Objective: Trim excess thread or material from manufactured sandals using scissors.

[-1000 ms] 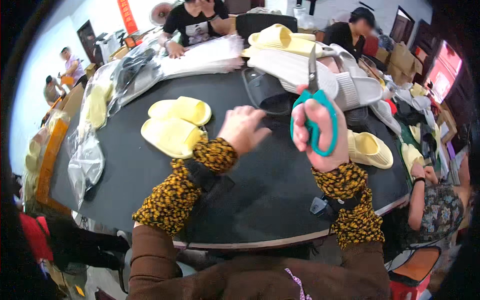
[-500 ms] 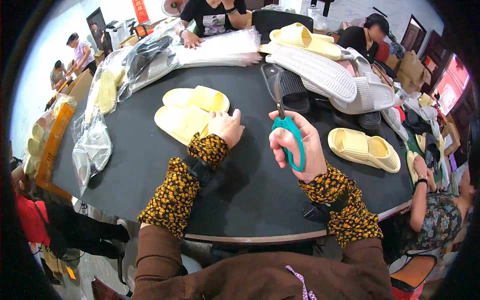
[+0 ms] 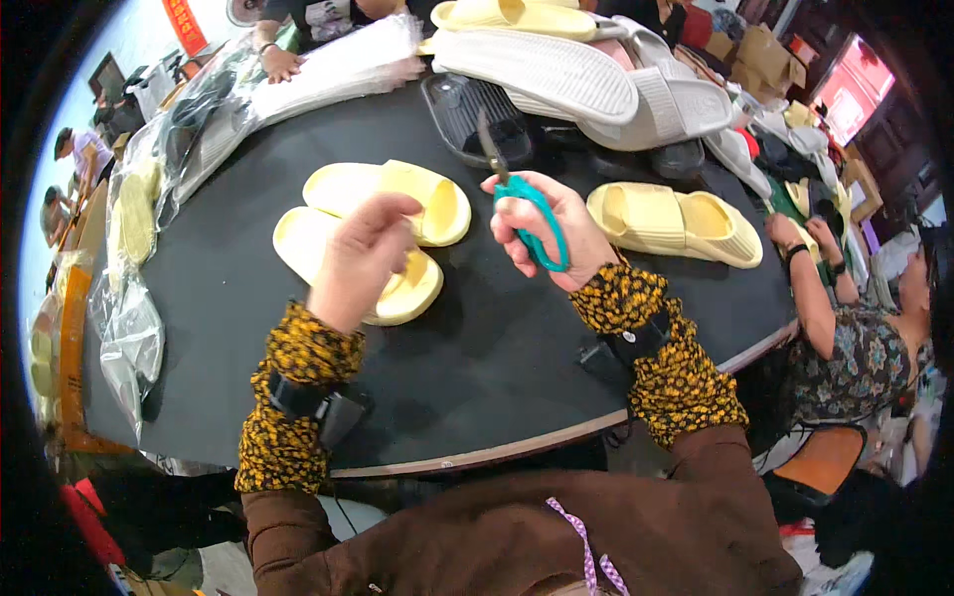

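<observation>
My right hand (image 3: 558, 221) is closed around scissors with teal handles (image 3: 546, 213), their blades pointing up and away from me. Over the near slipper of a pale yellow pair, my left hand (image 3: 363, 253) hovers with loosely curled fingers, slightly blurred, and nothing shows in it. That near yellow slipper (image 3: 297, 241) is partly covered by the hand. Just behind it lies the far yellow slipper (image 3: 343, 186), its strap to the right. Another yellow pair (image 3: 636, 217) rests to the right of the scissors hand.
Grey and yellow slippers (image 3: 537, 74) are heaped at the back of the black table (image 3: 477, 382), beside a black slipper (image 3: 467, 119). Clear plastic bags (image 3: 129, 333) line the left edge. Stacked plastic sleeves (image 3: 338, 70) lie under another person's hand (image 3: 280, 65). Someone sits at right (image 3: 860, 328).
My left hand has come off the yellow slippers and drawn back toward me. The near slipper sits angled differently. The scissors stay in my right hand, and the whole view has shifted.
</observation>
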Demonstrator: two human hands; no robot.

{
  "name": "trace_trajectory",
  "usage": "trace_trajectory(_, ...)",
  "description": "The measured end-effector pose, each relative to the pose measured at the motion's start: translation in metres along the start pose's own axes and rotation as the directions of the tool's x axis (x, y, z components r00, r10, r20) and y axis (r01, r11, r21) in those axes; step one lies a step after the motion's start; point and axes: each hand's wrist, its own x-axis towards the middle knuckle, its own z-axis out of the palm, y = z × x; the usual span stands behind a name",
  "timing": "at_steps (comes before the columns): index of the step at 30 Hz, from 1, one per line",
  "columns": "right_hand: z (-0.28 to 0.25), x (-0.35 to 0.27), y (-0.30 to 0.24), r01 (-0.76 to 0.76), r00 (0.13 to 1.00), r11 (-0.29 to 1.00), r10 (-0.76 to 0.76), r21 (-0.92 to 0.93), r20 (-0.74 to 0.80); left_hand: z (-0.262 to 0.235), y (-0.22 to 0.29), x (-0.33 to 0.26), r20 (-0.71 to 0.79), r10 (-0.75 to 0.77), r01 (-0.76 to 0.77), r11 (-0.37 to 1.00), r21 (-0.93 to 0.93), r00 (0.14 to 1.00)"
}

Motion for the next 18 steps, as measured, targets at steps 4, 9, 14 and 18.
trace_trajectory(4, -0.012, 0.01, 0.016, -0.12, 0.977, 0.993, 0.12, -0.01, 0.175, -0.023, -0.006, 0.019, -0.14, 0.09, -0.112, 0.982, -0.154, 0.986)
trace_trajectory(9, -0.01, 0.008, 0.025, -0.202, 0.92, 0.971, 0.233, -0.128, 0.314, -0.023, -0.011, 0.023, -0.208, -0.05, 0.008, 0.98, -0.199, 0.977)
trace_trajectory(14, -0.012, 0.006, 0.032, -0.296, 0.858, 0.95, 0.309, -0.098, 0.409, -0.023, -0.013, 0.025, -0.231, -0.069, 0.022, 0.98, -0.2, 0.971)
trace_trajectory(18, -0.007, 0.004, 0.037, -0.369, 0.811, 0.926, 0.365, -0.086, 0.458, -0.022, -0.012, 0.024, -0.22, -0.051, 0.004, 0.978, -0.208, 0.974)
